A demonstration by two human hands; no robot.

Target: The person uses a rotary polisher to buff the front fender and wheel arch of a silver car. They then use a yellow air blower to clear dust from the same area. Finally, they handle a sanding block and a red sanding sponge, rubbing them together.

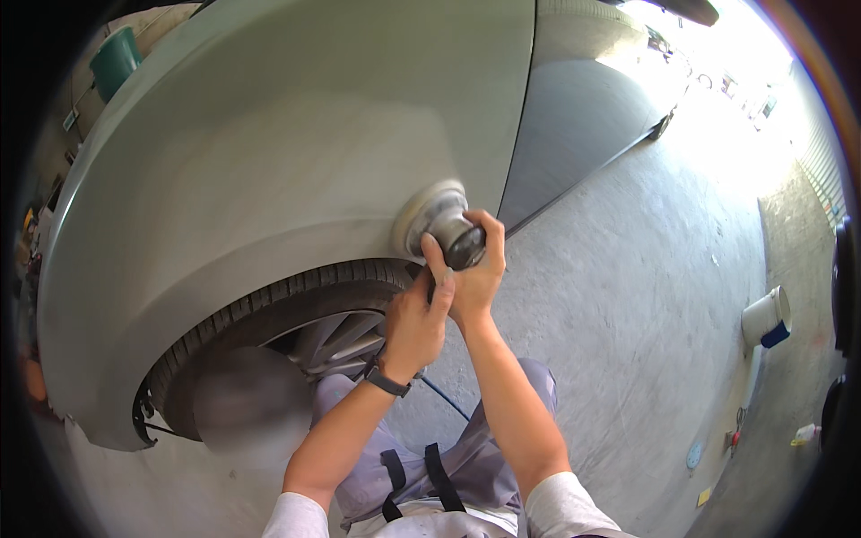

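A round hand-held orbital sander (447,225) rests with its pad against a car's dull grey-green front fender (303,161), just above the rear end of the wheel arch. Around the sander's body and dark top curls my right hand (481,276). Lower and to the left, my left hand (417,323), with a dark band on its wrist, is closed around the tool's handle end; the fingers hide most of that part. A blue hose (445,398) runs below the hands. The tyre (269,302) and spoked wheel sit under the arch.
The dark glossy car door (572,114) adjoins the fender. On the concrete floor (625,282) to the right are a white bucket (763,316) with a blue patch, a light-blue disc (694,455) and a yellow piece (703,497). A green bucket (116,62) is beyond the fender at upper left.
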